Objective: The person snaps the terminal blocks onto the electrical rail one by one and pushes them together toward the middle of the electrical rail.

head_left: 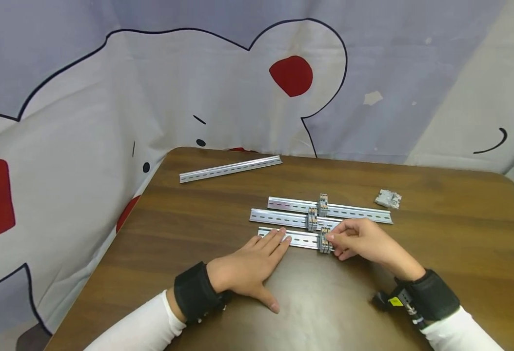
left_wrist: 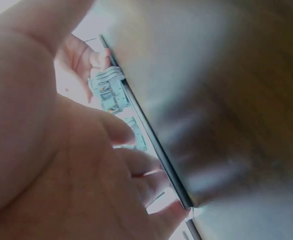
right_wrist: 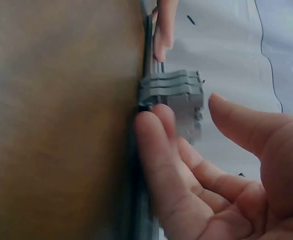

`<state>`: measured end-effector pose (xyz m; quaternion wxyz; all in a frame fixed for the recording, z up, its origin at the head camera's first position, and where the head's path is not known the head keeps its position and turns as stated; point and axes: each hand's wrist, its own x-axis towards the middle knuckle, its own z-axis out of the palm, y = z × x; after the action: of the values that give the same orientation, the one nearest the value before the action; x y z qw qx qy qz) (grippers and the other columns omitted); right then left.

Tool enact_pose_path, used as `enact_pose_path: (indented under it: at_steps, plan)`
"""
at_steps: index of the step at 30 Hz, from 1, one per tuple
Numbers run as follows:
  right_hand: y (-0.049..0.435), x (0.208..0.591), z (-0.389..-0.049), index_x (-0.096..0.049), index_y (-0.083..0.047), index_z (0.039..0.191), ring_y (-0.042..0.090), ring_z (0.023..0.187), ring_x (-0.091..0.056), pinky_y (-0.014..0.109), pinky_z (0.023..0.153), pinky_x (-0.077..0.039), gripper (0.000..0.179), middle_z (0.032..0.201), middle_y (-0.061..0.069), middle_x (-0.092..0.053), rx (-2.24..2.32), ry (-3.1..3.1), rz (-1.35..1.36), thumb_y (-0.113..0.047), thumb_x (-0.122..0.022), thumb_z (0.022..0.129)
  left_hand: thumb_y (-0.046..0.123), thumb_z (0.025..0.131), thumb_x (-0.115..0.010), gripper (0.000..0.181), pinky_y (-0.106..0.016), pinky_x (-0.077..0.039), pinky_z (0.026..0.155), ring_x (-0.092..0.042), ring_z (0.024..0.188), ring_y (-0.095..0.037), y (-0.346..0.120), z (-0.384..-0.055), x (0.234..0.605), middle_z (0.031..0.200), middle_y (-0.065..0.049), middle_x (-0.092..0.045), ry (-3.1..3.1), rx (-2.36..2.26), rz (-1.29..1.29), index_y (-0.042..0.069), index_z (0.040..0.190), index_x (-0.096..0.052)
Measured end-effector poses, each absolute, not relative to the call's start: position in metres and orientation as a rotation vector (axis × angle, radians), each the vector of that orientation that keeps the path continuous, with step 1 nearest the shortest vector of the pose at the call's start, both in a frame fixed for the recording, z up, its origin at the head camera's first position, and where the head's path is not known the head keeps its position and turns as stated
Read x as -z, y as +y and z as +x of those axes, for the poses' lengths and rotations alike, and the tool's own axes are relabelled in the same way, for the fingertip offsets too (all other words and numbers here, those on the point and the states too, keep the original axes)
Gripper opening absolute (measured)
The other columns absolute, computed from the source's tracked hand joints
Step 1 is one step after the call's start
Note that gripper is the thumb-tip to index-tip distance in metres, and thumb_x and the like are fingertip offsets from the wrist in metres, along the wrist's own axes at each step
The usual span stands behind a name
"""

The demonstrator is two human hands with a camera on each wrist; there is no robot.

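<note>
My left hand (head_left: 252,265) lies flat on the left part of the nearest slotted metal DIN rail (head_left: 303,239), fingers extended and thumb spread. On that rail sits a group of grey terminal blocks (right_wrist: 174,85), standing side by side. At its right side is my right hand (head_left: 362,241), whose fingertips (right_wrist: 154,127) touch the blocks near the rail. A small gap shows between the right thumb and the blocks in the right wrist view. The left wrist view shows the left palm (left_wrist: 76,165) close up, with the blocks beyond it.
Behind are two more rails, the middle rail (head_left: 279,217) and the far rail (head_left: 362,213), each bearing terminal blocks. A bare rail (head_left: 230,169) lies at the back left. Small pale grey parts (head_left: 388,199) lie at the right on the wooden table (head_left: 459,219). A printed curtain (head_left: 222,87) hangs behind.
</note>
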<state>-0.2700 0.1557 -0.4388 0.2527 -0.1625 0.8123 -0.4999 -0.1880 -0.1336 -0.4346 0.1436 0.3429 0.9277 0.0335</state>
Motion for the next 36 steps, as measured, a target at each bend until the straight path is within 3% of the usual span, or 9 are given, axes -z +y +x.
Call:
enact_pose_path:
  at_steps: [4, 7, 12, 16, 25, 26, 32, 33, 36]
  plan:
    - [0.152, 0.427, -0.277, -0.066, 0.0, 0.089, 0.023, 0.057, -0.066, 0.037, 0.057, -0.058, 0.041, 0.067, 0.009, -0.067, 1.095, 2.43, -0.55, -0.04, -0.066, 0.092, 0.069, 0.07, -0.073, 0.121, -0.049, -0.019, 0.118, -0.006, 0.15, -0.032, -0.134, -0.19, 0.43, 0.163, -0.017, -0.002, 2.682, -0.179, 1.01, 0.012, 0.158, -0.011]
    - [0.147, 0.411, -0.287, -0.065, -0.006, 0.079, 0.018, 0.045, -0.059, 0.033, 0.051, -0.052, 0.043, 0.054, 0.001, -0.06, 0.819, 2.658, -0.619, -0.047, -0.063, 0.092, 0.062, 0.077, -0.072, 0.103, -0.046, -0.026, 0.116, -0.015, 0.149, -0.03, -0.139, -0.194, 0.422, 0.163, -0.013, -0.012, 2.676, -0.285, 1.012, 0.017, 0.156, -0.024]
    - [0.127, 0.383, -0.311, -0.063, -0.01, 0.071, 0.016, 0.045, -0.054, 0.03, 0.054, -0.046, 0.041, 0.049, -0.002, -0.054, 0.62, 2.803, -0.688, -0.043, -0.062, 0.094, 0.053, 0.091, -0.062, 0.065, -0.038, -0.037, 0.11, -0.038, 0.139, -0.015, -0.162, -0.214, 0.404, 0.151, 0.0, -0.043, 2.674, -0.603, 0.984, 0.02, 0.145, -0.048]
    - [0.099, 0.373, -0.345, -0.063, -0.009, 0.066, 0.016, 0.045, -0.053, 0.029, 0.056, -0.044, 0.041, 0.05, 0.001, -0.055, 0.585, 2.769, -0.706, -0.039, -0.063, 0.094, 0.046, 0.093, -0.063, 0.051, -0.036, -0.043, 0.105, -0.052, 0.127, -0.013, -0.196, -0.243, 0.4, 0.135, 0.004, -0.059, 2.754, -0.933, 0.816, 0.018, 0.135, -0.059]
    - [0.034, 0.378, -0.421, -0.071, 0.004, 0.085, 0.022, 0.061, -0.068, 0.032, 0.061, -0.057, 0.035, 0.071, 0.013, -0.069, 0.511, 2.663, -0.518, -0.03, -0.068, 0.091, 0.025, 0.094, -0.065, 0.053, -0.049, -0.049, 0.093, -0.059, 0.115, -0.033, -0.278, -0.287, 0.424, 0.13, -0.02, -0.059, 2.993, -1.333, -0.094, 0.008, 0.142, -0.051]
    - [0.029, 0.381, -0.426, -0.069, 0.006, 0.087, 0.022, 0.061, -0.067, 0.031, 0.06, -0.056, 0.034, 0.073, 0.014, -0.068, 0.484, 2.676, -0.5, -0.028, -0.069, 0.09, 0.024, 0.094, -0.064, 0.055, -0.048, -0.05, 0.089, -0.061, 0.108, -0.034, -0.284, -0.29, 0.429, 0.121, -0.022, -0.063, 3.004, -1.345, -0.175, 0.006, 0.143, -0.049]
    - [0.012, 0.39, -0.443, -0.063, 0.005, 0.1, 0.02, 0.066, -0.056, 0.028, 0.059, -0.048, 0.029, 0.094, 0.017, -0.063, 0.255, 2.761, -0.512, -0.022, -0.067, 0.09, 0.023, 0.096, -0.059, 0.07, -0.046, -0.036, 0.109, -0.038, 0.137, -0.036, -0.303, -0.292, 0.439, 0.148, -0.024, -0.04, 2.832, -1.553, -0.5, 0.0, 0.152, -0.026]
    - [0.01, 0.391, -0.444, -0.064, 0.005, 0.101, 0.021, 0.067, -0.057, 0.029, 0.061, -0.048, 0.029, 0.096, 0.018, -0.065, 0.251, 2.764, -0.515, -0.022, -0.066, 0.09, 0.023, 0.096, -0.059, 0.072, -0.047, -0.029, 0.114, -0.026, 0.144, -0.035, -0.303, -0.291, 0.439, 0.156, -0.021, -0.027, 2.779, -1.606, -0.532, 0.0, 0.153, -0.022]
    - [0.006, 0.393, -0.447, -0.064, 0.004, 0.098, 0.021, 0.069, -0.06, 0.029, 0.064, -0.049, 0.028, 0.097, 0.019, -0.066, 0.332, 2.764, -0.496, -0.022, -0.065, 0.089, 0.022, 0.096, -0.059, 0.073, -0.042, -0.026, 0.116, -0.023, 0.145, -0.031, -0.302, -0.291, 0.438, 0.158, -0.018, -0.024, 2.661, -1.734, -0.593, 0.001, 0.154, -0.02]
